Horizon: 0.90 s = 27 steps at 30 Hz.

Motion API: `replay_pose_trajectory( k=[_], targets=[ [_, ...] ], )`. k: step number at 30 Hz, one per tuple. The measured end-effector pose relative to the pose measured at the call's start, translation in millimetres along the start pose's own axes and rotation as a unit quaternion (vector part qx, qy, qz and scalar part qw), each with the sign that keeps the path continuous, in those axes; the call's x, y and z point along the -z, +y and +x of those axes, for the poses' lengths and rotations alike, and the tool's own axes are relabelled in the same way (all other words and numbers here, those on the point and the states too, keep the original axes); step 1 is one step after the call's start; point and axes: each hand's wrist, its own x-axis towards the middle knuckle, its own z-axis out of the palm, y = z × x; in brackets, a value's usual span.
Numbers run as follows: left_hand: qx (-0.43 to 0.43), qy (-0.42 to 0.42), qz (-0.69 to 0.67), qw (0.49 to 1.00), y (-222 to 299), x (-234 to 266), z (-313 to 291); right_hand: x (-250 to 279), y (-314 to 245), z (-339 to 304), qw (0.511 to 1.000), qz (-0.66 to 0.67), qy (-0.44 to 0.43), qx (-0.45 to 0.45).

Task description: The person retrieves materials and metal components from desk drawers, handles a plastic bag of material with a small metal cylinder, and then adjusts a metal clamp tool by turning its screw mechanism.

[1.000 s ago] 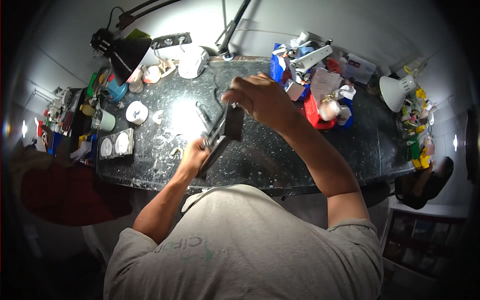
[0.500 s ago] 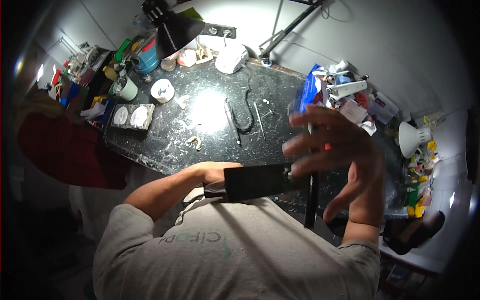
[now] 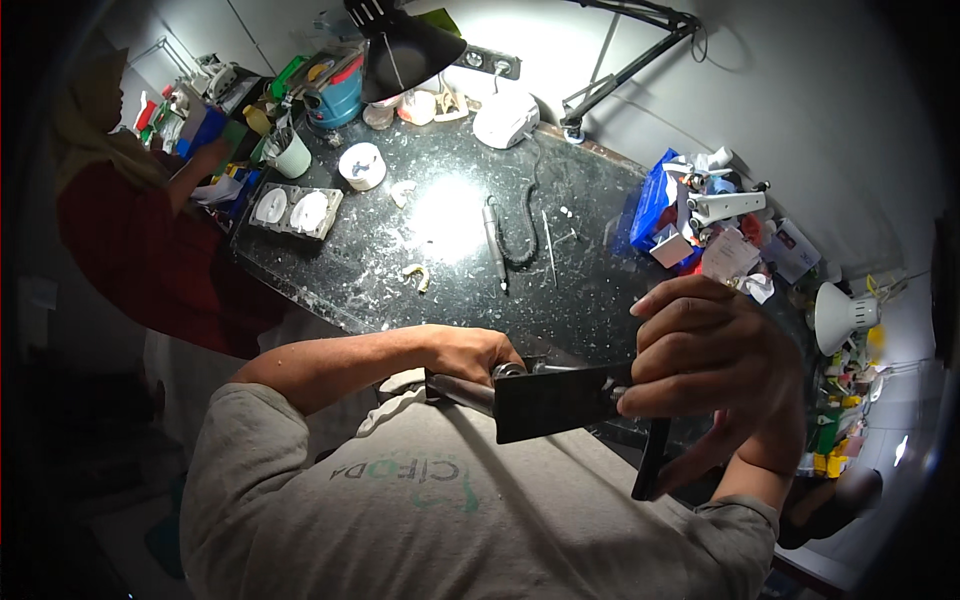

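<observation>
We are holding a dark flat metal plate (image 3: 560, 400) up close to our chest, between us and the table (image 3: 590, 300), probably so the lamplight from ahead falls across it while we look it over. Our left hand (image 3: 470, 355) is clenching the dark handle end, knuckles up, the grip fully closed around it. Our right hand (image 3: 715, 365) is pinching the plate's far edge, thumb below and fingers (image 3: 680, 300) spread over the top, so this grip is closed on the plate too, though loosely; a thin dark bar (image 3: 652, 460) is hanging down under it, and we cannot tell whether it is part of the same tool.

Beyond our hands, a slim handpiece (image 3: 494, 240) with its dark coiled cord is lying on the speckled table, well apart from the plate. A small pale arch-shaped cast (image 3: 417, 273) is sitting just left of it. Farther left, a grey tray (image 3: 292, 210) is carrying two white moulds. A black desk lamp (image 3: 405, 50) is leaning over the back edge. At the far left another person in a red top (image 3: 150, 250) is working at a cluttered corner.
</observation>
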Motion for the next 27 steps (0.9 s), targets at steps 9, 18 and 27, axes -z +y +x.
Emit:
replay_pose_trajectory(
  k=[9,18,27],
  targets=[
    [0.004,0.085,0.079,0.993,17.0,-28.8,-6.7,-31.5,7.0,-9.9,0.969,-0.222,0.067,0.085],
    [0.033,0.254,0.029,0.966,-11.4,-30.1,-14.4,-59.7,32.8,-15.2,0.944,-0.242,0.205,-0.096],
    [-0.030,0.647,0.262,0.716,-61.8,25.7,-10.3,-161.2,95.0,-7.8,0.724,-0.209,0.280,-0.595]
  ],
)
